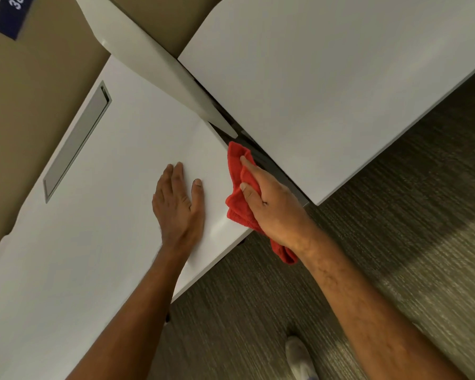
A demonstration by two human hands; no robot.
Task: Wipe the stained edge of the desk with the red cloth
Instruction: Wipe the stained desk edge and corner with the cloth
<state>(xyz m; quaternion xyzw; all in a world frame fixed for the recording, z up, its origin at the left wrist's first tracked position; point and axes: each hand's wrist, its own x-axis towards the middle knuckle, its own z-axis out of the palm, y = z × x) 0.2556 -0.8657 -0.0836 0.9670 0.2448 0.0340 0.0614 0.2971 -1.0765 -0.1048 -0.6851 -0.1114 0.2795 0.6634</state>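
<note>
A white desk (107, 215) fills the left and middle of the view. Its right side edge runs along a narrow dark gap. The red cloth (237, 185) is bunched over that edge near the desk's front right corner, with one end hanging below my wrist. My right hand (269, 204) grips the cloth and presses it against the edge, index finger stretched along it. My left hand (180, 204) lies flat on the desktop just left of the cloth, fingers apart, holding nothing. No stain is visible on the edge.
A second white desk (327, 91) stands to the right across the gap, with a white divider panel (159, 58) between them. A grey cable slot (77, 141) sits in the desktop at the left. Striped carpet (395, 229) and my white shoe (299, 357) lie below.
</note>
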